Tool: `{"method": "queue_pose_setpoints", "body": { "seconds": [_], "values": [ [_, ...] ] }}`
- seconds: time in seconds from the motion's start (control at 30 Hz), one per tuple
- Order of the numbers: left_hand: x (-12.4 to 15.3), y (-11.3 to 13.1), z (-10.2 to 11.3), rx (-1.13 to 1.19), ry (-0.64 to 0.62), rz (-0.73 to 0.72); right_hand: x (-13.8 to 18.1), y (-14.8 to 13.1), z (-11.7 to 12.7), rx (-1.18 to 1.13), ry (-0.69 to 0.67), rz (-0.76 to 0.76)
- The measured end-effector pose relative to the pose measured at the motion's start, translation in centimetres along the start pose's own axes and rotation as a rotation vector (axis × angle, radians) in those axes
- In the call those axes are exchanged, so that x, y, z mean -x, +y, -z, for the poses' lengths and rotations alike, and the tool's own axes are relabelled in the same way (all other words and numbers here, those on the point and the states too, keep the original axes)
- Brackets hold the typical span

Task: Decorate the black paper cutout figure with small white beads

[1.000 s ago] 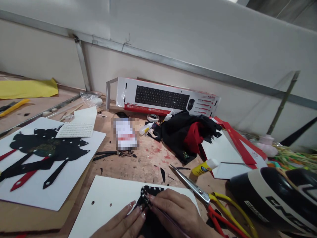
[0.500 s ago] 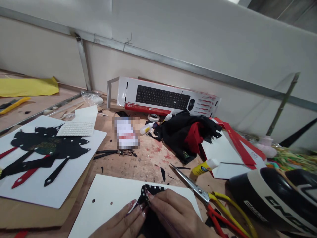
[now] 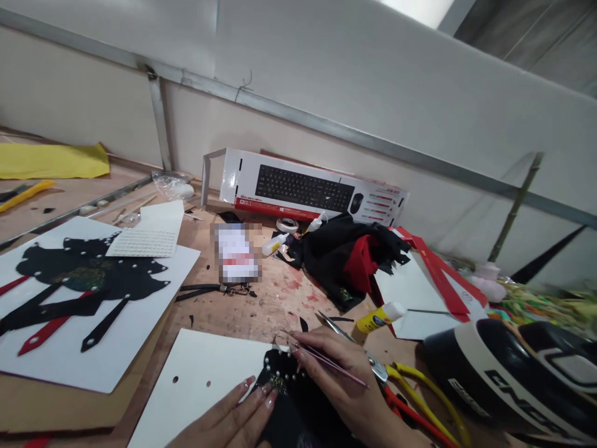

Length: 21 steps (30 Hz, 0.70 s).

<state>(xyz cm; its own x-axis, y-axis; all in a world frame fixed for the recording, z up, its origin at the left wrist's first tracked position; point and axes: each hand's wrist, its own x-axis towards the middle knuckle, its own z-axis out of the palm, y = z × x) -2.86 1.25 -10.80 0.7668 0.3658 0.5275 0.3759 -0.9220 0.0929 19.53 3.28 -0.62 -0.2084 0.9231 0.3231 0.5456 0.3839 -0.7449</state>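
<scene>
My left hand lies flat with fingers stretched out, its fingertips pressing the left edge of a black cut-out piece studded with small pearls. That piece rests on a white sheet at the near edge. My right hand is closed in a pinch on thin tweezers, whose tips point left above the top of the black piece. Scissors with yellow and red handles lie just behind my right hand, partly hidden by it.
A finished black and red cut-out lies on white paper at left, with a pearl sticker sheet beside it. A keyboard box, black and red fabric scraps, glue bottles and a helmet crowd the back and right.
My right hand has lifted off the black piece and moved right and up, and the tweezers in it now show. More of the pearl-studded piece is uncovered. The left hand stayed put.
</scene>
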Motion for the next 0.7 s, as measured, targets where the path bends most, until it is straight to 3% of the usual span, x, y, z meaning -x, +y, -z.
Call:
{"method": "queue_pose_setpoints", "body": {
  "seconds": [0.13,0.7],
  "values": [
    [0.76,0.00,-1.45,0.010,-0.012,-0.008,-0.07,0.02,-0.31,-0.037,-0.022,-0.040],
    [1.23,-0.60,-1.56,0.046,-0.052,-0.058,-0.11,0.22,-0.33,-0.064,-0.038,-0.109]
  ]
}}
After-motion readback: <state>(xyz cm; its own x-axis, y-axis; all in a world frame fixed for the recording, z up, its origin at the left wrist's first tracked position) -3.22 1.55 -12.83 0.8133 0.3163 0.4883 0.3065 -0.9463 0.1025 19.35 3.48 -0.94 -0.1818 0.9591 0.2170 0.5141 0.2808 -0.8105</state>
